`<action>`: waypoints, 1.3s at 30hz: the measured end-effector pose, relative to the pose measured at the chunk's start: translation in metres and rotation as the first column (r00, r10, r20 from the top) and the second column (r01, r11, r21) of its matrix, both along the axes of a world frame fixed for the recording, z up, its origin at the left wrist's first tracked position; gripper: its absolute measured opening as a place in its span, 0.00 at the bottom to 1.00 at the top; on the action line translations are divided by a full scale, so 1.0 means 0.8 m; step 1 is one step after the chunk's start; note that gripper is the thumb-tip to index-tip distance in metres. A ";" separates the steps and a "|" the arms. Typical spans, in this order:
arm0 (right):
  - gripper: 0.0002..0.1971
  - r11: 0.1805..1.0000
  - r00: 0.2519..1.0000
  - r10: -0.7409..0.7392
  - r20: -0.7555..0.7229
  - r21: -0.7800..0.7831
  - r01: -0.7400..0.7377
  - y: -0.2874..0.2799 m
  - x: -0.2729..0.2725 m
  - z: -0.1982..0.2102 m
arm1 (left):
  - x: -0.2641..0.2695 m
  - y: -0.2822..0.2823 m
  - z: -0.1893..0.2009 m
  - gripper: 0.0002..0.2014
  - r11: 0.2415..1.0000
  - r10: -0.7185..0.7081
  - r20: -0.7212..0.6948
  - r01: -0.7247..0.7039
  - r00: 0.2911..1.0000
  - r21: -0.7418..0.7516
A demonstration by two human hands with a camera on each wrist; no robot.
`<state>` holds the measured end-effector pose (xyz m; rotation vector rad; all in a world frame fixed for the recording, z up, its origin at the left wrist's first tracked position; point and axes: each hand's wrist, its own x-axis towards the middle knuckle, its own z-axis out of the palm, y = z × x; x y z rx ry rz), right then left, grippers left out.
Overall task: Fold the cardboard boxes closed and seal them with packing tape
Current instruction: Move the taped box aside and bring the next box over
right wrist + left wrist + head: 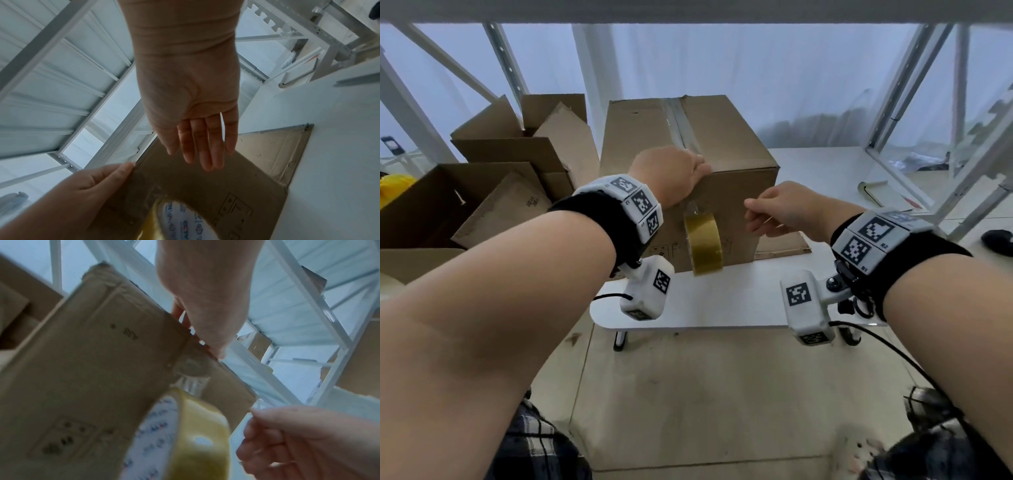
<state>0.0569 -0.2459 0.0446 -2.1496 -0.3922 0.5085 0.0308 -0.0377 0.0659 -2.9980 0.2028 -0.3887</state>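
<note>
A closed cardboard box (739, 154) (82, 369) (205, 186) stands on the white table (722, 301). A strip of clear tape (683, 126) runs along its top seam and over the front edge. My left hand (671, 174) (205, 296) (82, 191) presses on that edge where the tape bends down. The yellowish tape roll (703, 245) (201, 443) (164, 224) hangs from the strip against the box's front face. My right hand (777, 212) (191, 105) (308, 443) hovers just right of the roll, fingers relaxed, holding nothing.
Several open cardboard boxes (517, 144) crowd the left side. A flat cardboard sheet (784, 246) lies under the box's right side. A white metal rack frame (928, 137) stands at the right, with a black object (996, 241) on the table's right edge.
</note>
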 end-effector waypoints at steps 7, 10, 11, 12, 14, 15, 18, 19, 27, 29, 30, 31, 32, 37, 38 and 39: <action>0.14 0.966 0.985 -0.131 0.116 -0.208 0.153 -0.075 0.029 -0.017 | 0.008 -0.095 -0.007 0.20 0.971 -0.140 0.094 0.155 0.986 -0.182; 0.13 0.894 0.964 -0.209 0.163 -0.368 0.256 -0.138 0.040 -0.053 | 0.020 -0.140 -0.027 0.19 0.955 -0.238 0.070 0.246 0.969 -0.165; 0.13 0.852 0.959 -0.226 0.173 -0.442 0.281 -0.160 0.041 -0.066 | 0.026 -0.156 -0.040 0.18 0.957 -0.255 0.053 0.260 0.965 -0.126; 0.13 0.807 0.956 -0.226 0.185 -0.514 0.290 -0.176 0.042 -0.078 | 0.031 -0.167 -0.052 0.18 0.959 -0.266 0.042 0.269 0.963 -0.089; 0.16 0.740 0.953 -0.222 0.205 -0.601 0.302 -0.197 0.039 -0.098 | 0.037 -0.182 -0.077 0.17 0.960 -0.271 0.019 0.271 0.962 -0.069; 0.18 0.721 0.951 -0.221 0.215 -0.621 0.308 -0.202 0.040 -0.109 | 0.038 -0.186 -0.088 0.17 0.958 -0.275 0.011 0.275 0.961 -0.076; 0.19 0.701 0.966 -0.222 0.132 -0.667 0.252 -0.210 0.042 -0.148 | 0.037 -0.191 -0.115 0.17 0.960 -0.269 -0.051 0.264 0.962 -0.089; 0.19 0.697 0.968 -0.232 0.096 -0.678 0.234 -0.210 0.041 -0.162 | 0.035 -0.192 -0.122 0.17 0.961 -0.267 -0.079 0.259 0.961 -0.096; 0.24 0.723 0.908 -0.405 0.107 -0.571 0.389 -0.174 0.039 -0.176 | 0.031 -0.194 -0.131 0.16 0.957 -0.267 -0.161 0.241 0.950 -0.162; 0.16 0.792 0.853 -0.520 0.032 -0.355 0.496 -0.159 0.046 -0.163 | 0.027 -0.194 -0.124 0.16 0.953 -0.258 -0.146 0.228 0.955 -0.198; 0.10 0.804 0.806 -0.587 -0.076 -0.176 0.568 -0.150 0.046 -0.154 | 0.025 -0.193 -0.120 0.16 0.949 -0.259 -0.124 0.228 0.958 -0.218; 0.07 0.764 0.747 -0.627 -0.220 0.015 0.645 -0.141 0.044 -0.143 | 0.024 -0.192 -0.114 0.16 0.944 -0.262 -0.093 0.234 0.961 -0.233; 0.07 0.689 0.696 -0.632 -0.341 0.166 0.706 -0.132 0.043 -0.132 | 0.022 -0.189 -0.107 0.16 0.940 -0.265 -0.057 0.244 0.963 -0.239; 0.27 0.793 0.894 -0.418 -0.163 0.414 0.447 -0.090 0.026 -0.088 | 0.004 -0.160 -0.065 0.14 0.946 -0.248 0.102 0.263 0.963 -0.191; 0.27 0.824 0.923 -0.365 -0.121 0.419 0.381 -0.084 0.022 -0.083 | -0.001 -0.152 -0.059 0.14 0.949 -0.233 0.122 0.253 0.965 -0.189; 0.27 0.850 0.946 -0.316 -0.075 0.420 0.318 -0.076 0.017 -0.078 | -0.007 -0.140 -0.054 0.14 0.953 -0.208 0.137 0.232 0.968 -0.193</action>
